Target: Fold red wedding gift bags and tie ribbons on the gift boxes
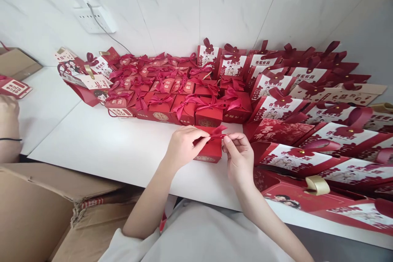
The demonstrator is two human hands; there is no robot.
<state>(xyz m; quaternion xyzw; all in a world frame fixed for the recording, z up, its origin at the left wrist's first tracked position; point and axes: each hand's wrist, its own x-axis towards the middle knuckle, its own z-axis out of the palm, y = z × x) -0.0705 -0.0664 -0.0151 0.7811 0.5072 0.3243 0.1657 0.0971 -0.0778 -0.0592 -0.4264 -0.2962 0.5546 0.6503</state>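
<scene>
A small red gift box [211,151] with a gold emblem on its front stands on the white table before me. Over its top runs a crimson ribbon [218,131] with a loop standing up. My left hand [187,145] pinches the ribbon from the left, thumb and forefinger together. From the right, my right hand [239,153] holds the ribbon's other side between thumb and fingertips. Both hands partly cover the box. Right behind it, rows of similar red boxes with tied bows [159,106] stand close together.
Red and white gift bags [288,157] with ribbon handles fill the right side. More bags [92,73] stand at the back left. A cardboard carton [58,184] is at lower left. Another person's hand [8,118] rests at the far left by a red box [14,86]. A socket [94,19] is on the wall.
</scene>
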